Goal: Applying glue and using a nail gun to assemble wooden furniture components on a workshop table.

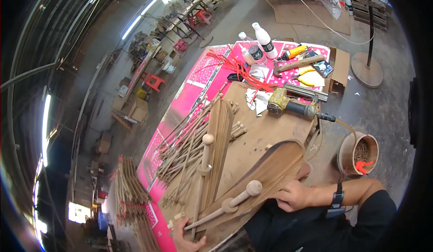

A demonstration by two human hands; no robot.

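A long brown wooden piece (pixel 282 164), broad and rounded at one end and narrow at the other, lies slanted across the table's near edge. On top of it runs a pale turned rod (pixel 241 199) with a ball end and a collar. My left hand (pixel 187 237) is closed around the narrow end, near the rod's thin tip. At the broad end, my right hand (pixel 293 195) has its fingers curled against the near edge; its fingertips are partly hidden. Just beyond lies a similar brown piece (pixel 221 126) with its own ball-ended rod (pixel 206 155).
Many thin wooden rods (pixel 185 153) are heaped at left, with bundled sticks (pixel 128 184) beyond the table edge. A nail gun (pixel 293 107) with a hose, a hammer (pixel 297 65), yellow pliers (pixel 306 77), bottles (pixel 264 40) and red ties (pixel 239 69) lie farther back. A wooden bucket (pixel 345 155) stands right.
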